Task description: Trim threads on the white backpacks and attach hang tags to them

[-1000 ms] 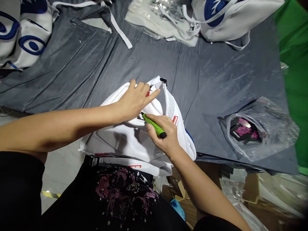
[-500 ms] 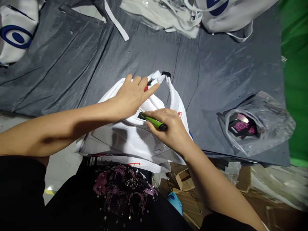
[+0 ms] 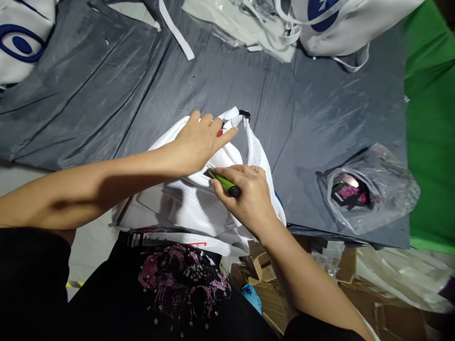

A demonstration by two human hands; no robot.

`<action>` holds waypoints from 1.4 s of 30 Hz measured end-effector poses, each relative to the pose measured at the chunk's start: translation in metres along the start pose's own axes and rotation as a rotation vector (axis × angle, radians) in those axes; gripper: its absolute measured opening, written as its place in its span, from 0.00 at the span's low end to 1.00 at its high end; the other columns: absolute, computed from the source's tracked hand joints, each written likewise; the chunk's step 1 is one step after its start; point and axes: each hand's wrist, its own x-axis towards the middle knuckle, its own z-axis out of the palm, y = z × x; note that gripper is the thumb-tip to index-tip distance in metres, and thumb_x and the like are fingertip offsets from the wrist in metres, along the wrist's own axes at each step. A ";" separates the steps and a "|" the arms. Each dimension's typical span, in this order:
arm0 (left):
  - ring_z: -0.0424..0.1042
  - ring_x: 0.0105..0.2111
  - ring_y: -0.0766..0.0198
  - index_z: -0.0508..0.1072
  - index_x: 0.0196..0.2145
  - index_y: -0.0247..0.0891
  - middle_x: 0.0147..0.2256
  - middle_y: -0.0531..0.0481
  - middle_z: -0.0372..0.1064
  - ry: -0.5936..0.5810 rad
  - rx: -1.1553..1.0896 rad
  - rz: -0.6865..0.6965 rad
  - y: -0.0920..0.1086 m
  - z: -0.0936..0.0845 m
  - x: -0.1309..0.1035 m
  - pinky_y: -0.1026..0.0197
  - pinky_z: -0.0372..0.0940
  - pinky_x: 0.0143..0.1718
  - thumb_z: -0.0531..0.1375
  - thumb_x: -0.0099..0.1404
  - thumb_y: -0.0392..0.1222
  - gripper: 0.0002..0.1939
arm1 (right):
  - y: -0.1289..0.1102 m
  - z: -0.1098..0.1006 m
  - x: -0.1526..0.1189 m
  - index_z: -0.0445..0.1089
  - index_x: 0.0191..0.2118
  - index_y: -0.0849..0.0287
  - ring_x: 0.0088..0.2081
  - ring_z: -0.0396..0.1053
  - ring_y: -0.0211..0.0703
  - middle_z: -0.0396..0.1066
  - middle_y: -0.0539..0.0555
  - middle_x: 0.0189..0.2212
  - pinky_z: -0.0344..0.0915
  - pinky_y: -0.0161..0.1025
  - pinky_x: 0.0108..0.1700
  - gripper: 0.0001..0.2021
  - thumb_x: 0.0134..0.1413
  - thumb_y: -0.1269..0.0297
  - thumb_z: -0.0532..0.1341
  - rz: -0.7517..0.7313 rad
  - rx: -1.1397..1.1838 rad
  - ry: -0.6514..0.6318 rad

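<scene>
A white backpack (image 3: 156, 203) with mesh-dotted padding, red labels and a black strap buckle (image 3: 244, 114) lies at the table's near edge, against my body. Over its upper part my left hand (image 3: 199, 142) grips the fabric, the front fingers bent over and the fingertips hidden. My right hand (image 3: 245, 192) is closed around a green pen-shaped tool with a black end (image 3: 227, 184). The tool points up and left, its far end at a dark spot on the backpack beside my left hand; the exact contact is hard to see.
A grey cloth covers the table (image 3: 213, 80). White bags (image 3: 330, 28) and clear wrapping (image 3: 245, 28) lie at the back, another white bag (image 3: 21, 42) at far left. To the right sits a clear plastic bag (image 3: 387, 189) with black-and-pink items. Cardboard (image 3: 277, 303) lies below.
The view has shifted slightly. My right hand and the green tool have moved a little left and down, while my left hand keeps its place on the backpack.
</scene>
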 end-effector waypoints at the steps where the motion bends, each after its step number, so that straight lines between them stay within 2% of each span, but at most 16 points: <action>1: 0.55 0.59 0.36 0.47 0.70 0.42 0.59 0.37 0.59 0.004 -0.004 0.004 0.000 0.001 0.001 0.42 0.47 0.58 0.60 0.64 0.47 0.41 | -0.001 0.001 0.000 0.78 0.43 0.55 0.41 0.74 0.51 0.79 0.55 0.37 0.59 0.49 0.47 0.10 0.61 0.61 0.60 0.006 -0.010 0.018; 6: 0.56 0.59 0.37 0.48 0.69 0.42 0.58 0.37 0.61 0.017 -0.006 0.015 -0.002 0.003 0.003 0.42 0.47 0.58 0.61 0.63 0.47 0.41 | -0.009 0.005 -0.002 0.78 0.42 0.55 0.41 0.74 0.51 0.79 0.55 0.36 0.58 0.49 0.47 0.11 0.62 0.60 0.59 0.025 -0.032 0.060; 12: 0.58 0.56 0.39 0.50 0.69 0.40 0.57 0.35 0.61 -0.019 -0.010 -0.005 -0.001 -0.002 0.002 0.44 0.46 0.56 0.61 0.64 0.44 0.40 | -0.013 0.011 -0.002 0.78 0.43 0.54 0.41 0.74 0.50 0.79 0.54 0.36 0.59 0.49 0.47 0.11 0.62 0.61 0.59 0.055 -0.024 0.095; 22: 0.59 0.55 0.40 0.50 0.69 0.39 0.57 0.34 0.61 -0.016 0.025 0.031 -0.004 -0.001 0.002 0.45 0.47 0.55 0.59 0.64 0.43 0.39 | -0.015 0.022 -0.004 0.78 0.43 0.56 0.41 0.75 0.49 0.80 0.54 0.37 0.61 0.49 0.49 0.12 0.61 0.59 0.59 0.102 0.099 0.176; 29: 0.59 0.56 0.42 0.46 0.71 0.43 0.60 0.35 0.61 -0.022 0.073 0.013 -0.004 -0.001 0.002 0.46 0.50 0.56 0.59 0.65 0.45 0.41 | -0.017 0.024 -0.002 0.78 0.42 0.55 0.37 0.76 0.48 0.80 0.54 0.36 0.62 0.50 0.50 0.11 0.61 0.62 0.58 0.111 0.132 0.191; 32: 0.56 0.60 0.40 0.38 0.72 0.44 0.64 0.34 0.54 -0.038 0.090 0.038 -0.004 -0.007 -0.004 0.45 0.49 0.58 0.63 0.62 0.46 0.50 | -0.019 0.025 -0.006 0.77 0.42 0.54 0.37 0.76 0.47 0.80 0.52 0.37 0.61 0.50 0.52 0.10 0.61 0.63 0.58 0.134 0.162 0.205; 36: 0.45 0.65 0.29 0.29 0.72 0.49 0.71 0.35 0.35 -0.116 0.109 -0.015 0.000 -0.024 -0.024 0.36 0.48 0.59 0.70 0.54 0.48 0.63 | -0.027 0.023 -0.016 0.77 0.41 0.54 0.36 0.76 0.46 0.81 0.52 0.36 0.59 0.49 0.53 0.09 0.60 0.65 0.59 0.126 0.136 0.275; 39: 0.46 0.63 0.27 0.27 0.71 0.53 0.72 0.37 0.26 -0.139 0.101 -0.157 -0.001 -0.030 -0.042 0.35 0.56 0.55 0.69 0.54 0.46 0.63 | -0.037 0.028 -0.015 0.77 0.40 0.56 0.34 0.75 0.45 0.80 0.52 0.34 0.58 0.49 0.49 0.10 0.62 0.65 0.57 0.059 0.144 0.250; 42: 0.47 0.62 0.28 0.29 0.71 0.52 0.72 0.37 0.26 -0.130 0.101 -0.269 -0.006 -0.030 -0.061 0.36 0.60 0.52 0.67 0.55 0.43 0.61 | -0.050 0.038 -0.007 0.77 0.37 0.57 0.34 0.72 0.46 0.78 0.54 0.32 0.55 0.50 0.46 0.13 0.64 0.63 0.54 0.011 0.143 0.180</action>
